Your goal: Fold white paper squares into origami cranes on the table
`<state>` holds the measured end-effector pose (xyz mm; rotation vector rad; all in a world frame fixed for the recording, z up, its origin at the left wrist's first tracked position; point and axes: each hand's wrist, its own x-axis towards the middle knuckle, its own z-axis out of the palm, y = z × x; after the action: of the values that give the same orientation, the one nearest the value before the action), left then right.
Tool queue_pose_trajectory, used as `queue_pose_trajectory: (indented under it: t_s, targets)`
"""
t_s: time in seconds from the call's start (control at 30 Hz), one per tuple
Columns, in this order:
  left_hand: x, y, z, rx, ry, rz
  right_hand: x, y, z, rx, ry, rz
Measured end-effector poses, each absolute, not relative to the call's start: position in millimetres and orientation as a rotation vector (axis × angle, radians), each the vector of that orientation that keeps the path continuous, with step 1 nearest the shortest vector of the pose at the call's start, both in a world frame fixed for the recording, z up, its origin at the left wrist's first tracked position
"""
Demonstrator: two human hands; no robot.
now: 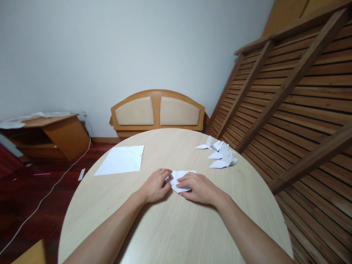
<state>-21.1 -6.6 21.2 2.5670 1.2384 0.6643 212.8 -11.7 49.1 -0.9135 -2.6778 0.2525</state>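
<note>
A small piece of folded white paper [179,176] lies on the round table in front of me, with a pointed lower corner. At its left edge, the curled fingers and thumb of my left hand [157,186] grip it. My right hand [198,187] is closed over the right part, fingers on top and thumb at the lower edge. Both hands cover some of the folds. Farther right on the table stand several folded paper cranes [224,156], close together. To the left rests a flat stack of white paper sheets [119,160].
The pale round table [165,234] fills the foreground. Behind it stands a padded headboard [157,110]. A slatted wooden frame [291,99] leans close by on the right. On the left are a low cabinet [63,137] and a white cable [52,192] across the floor.
</note>
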Motion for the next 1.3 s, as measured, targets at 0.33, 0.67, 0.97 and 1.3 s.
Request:
queue_pose_trajectory:
  t_s: [0.33, 0.67, 0.97, 1.3]
  targets:
    - [0, -26, 3, 2.591, 1.677, 0.25, 210, -15, 48, -0.917, -2.611, 0.288]
    - [-11, -11, 3, 2.553, 1.708, 0.213, 217, -10, 45, -0.973, -2.624, 0.373]
    - [-12, -15, 7, 2.536, 1.911, 0.312, 213, -11, 46, -0.856, -2.642, 0.352]
    - [-18, -16, 10, 2.575, 1.553, 0.231, 226, -6, 45, -1.008, -2.327, 0.68]
